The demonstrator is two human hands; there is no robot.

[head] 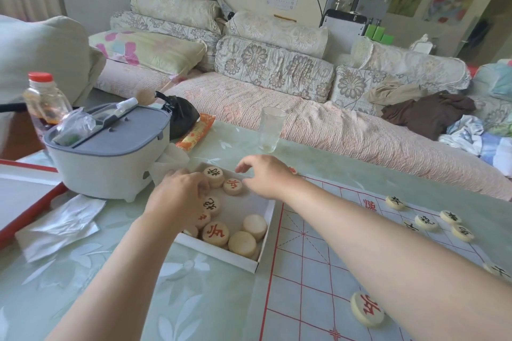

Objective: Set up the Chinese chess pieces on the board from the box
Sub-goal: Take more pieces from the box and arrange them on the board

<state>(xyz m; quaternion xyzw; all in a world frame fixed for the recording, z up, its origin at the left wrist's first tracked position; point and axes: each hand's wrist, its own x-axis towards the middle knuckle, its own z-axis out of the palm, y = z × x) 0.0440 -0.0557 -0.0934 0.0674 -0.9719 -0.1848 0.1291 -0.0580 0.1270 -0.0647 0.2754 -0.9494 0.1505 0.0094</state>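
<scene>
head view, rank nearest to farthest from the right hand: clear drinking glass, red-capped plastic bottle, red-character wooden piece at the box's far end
1. Red-character wooden piece, in the box, beside the right hand.
2. Clear drinking glass, beyond it.
3. Red-capped plastic bottle, far left.

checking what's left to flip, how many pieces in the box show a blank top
2: one blank piece by the box's right wall, a second blank piece just nearer. Others may hide under the left hand or right hand.

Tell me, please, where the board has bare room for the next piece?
Free: the near-left squares of the board, between the box and the red piece. Crowded: its far right edge, where black pieces cluster.
</scene>
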